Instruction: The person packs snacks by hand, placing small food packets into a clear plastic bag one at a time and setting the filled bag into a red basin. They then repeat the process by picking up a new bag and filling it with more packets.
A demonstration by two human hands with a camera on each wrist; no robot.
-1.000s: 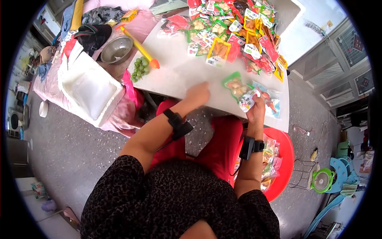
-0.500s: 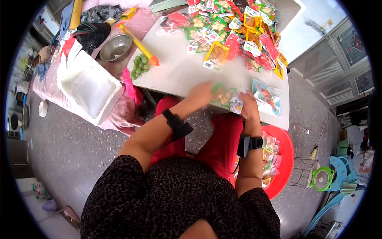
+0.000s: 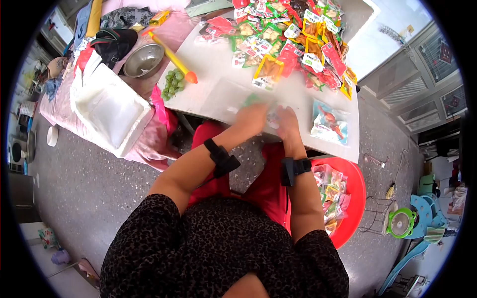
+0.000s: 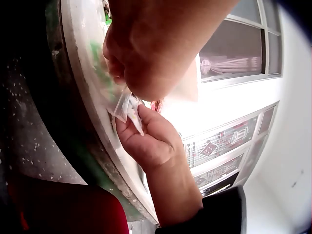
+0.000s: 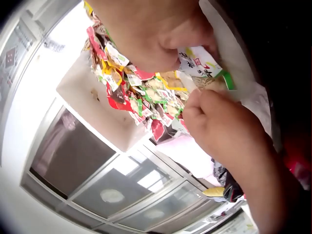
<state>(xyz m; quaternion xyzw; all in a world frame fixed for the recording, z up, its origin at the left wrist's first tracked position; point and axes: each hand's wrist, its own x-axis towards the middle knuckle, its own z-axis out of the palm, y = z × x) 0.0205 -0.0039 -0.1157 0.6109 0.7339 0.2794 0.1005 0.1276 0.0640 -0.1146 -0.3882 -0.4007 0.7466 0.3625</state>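
Note:
Both hands are close together over the table's (image 3: 198,97) near edge. My right hand (image 3: 289,124) pinches a green-edged food packet with a white printed label (image 5: 197,61). The packet's green part (image 3: 251,99) shows blurred beyond my left hand (image 3: 252,119). Curled fingers of the left hand grip a clear plastic bag (image 4: 118,108), whose edge lies against the packet in the left wrist view. The packet's far end overlaps the clear plastic. To the right of the hands lies a blue-and-white pack (image 3: 329,121).
A heap of food packets (image 3: 285,35) covers the table's back. Grapes (image 3: 173,84) and a yellow stick with an orange tip (image 3: 174,57) lie at its left. A red basin (image 3: 355,198) of bagged packets stands below right; a white foam box (image 3: 112,116) is at left.
My right hand has carried the green-edged packet leftward, from beside the blue-and-white pack to the left hand. The left hand has shifted only slightly.

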